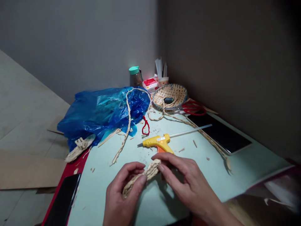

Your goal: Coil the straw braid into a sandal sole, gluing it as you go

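Observation:
Between my two hands is a small oblong piece of coiled, braided straw (pixel 151 169), tilted up to the right. My left hand (pixel 125 188) wraps round its lower left end, thumb pressed on the near side. At the upper right end, my right hand (pixel 181 172) pinches it between thumb and fingers. Just beyond the hands, a yellow hot glue gun (pixel 156 141) lies on its side, its nozzle to the left and a clear glue stick (pixel 190 131) in its back. A long straw braid (pixel 129 119) curves across the table behind it.
A blue plastic bag (pixel 101 110) lies back left, near a woven straw piece (pixel 80 149). Behind are a basket (pixel 157 95), red-handled scissors (pixel 194 107), a bottle (pixel 135 75) and a cup of glue sticks (pixel 163 81). A tablet (pixel 221 133) lies right, a phone (pixel 63 201) left.

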A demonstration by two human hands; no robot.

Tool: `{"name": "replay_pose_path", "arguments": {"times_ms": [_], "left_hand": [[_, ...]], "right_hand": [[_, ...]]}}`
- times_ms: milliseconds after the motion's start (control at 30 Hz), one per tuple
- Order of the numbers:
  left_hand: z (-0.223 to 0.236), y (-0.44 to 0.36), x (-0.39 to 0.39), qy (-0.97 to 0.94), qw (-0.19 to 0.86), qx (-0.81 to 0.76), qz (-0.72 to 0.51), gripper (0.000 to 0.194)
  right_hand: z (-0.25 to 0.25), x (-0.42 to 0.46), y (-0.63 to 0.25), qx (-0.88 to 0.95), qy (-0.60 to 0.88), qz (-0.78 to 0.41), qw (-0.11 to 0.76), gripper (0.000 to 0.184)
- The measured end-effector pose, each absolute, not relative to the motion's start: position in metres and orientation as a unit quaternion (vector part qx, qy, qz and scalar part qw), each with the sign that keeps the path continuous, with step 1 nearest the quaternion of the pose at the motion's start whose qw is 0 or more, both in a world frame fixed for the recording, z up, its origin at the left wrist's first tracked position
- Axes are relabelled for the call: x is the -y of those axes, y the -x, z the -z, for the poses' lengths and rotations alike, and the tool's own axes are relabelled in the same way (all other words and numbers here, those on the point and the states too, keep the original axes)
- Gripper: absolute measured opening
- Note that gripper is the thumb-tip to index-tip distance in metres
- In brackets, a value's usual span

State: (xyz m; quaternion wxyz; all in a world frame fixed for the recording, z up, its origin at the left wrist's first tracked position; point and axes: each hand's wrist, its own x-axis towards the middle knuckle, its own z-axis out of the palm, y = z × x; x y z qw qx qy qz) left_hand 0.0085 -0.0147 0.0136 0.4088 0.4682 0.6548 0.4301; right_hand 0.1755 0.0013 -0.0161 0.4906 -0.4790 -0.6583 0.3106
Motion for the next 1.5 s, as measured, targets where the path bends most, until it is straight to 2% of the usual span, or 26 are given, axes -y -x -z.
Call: {"name": "replay_pose_path", "arguments": {"times_ms": [167,233,400,533,800,1000,1500], "left_hand": [[-0.006,-0.018,0.017,-0.517,0.312,-0.662,-0.444,0.015],[-0.003,-0.021,0.018,-0.516,0.273,-0.656,-0.478,0.016],[-0.002,-0.027,0.018,-0.542,0.264,-0.602,-0.523,0.017],[0.000,-0.028,0.018,-0.535,0.263,-0.598,-0.536,0.017],[0.005,-0.034,0.021,-0.596,0.165,-0.570,-0.540,0.022],[0.004,-0.037,0.021,-0.595,0.178,-0.564,-0.544,0.019],[0.011,-0.037,0.017,-0.596,0.159,-0.587,-0.523,0.012]], "right_hand": [[0.021,0.003,-0.172,0.667,0.456,-0.265,0.526,0.017],[0.023,0.004,-0.171,0.678,0.441,-0.235,0.540,0.020],[0.018,0.003,-0.173,0.689,0.419,-0.228,0.546,0.018],[0.015,0.003,-0.173,0.685,0.429,-0.267,0.525,0.015],[0.023,0.002,-0.169,0.716,0.421,-0.226,0.509,0.014],[0.023,0.003,-0.169,0.710,0.419,-0.239,0.513,0.013],[0.024,0.002,-0.171,0.659,0.416,-0.356,0.516,0.012]]}}
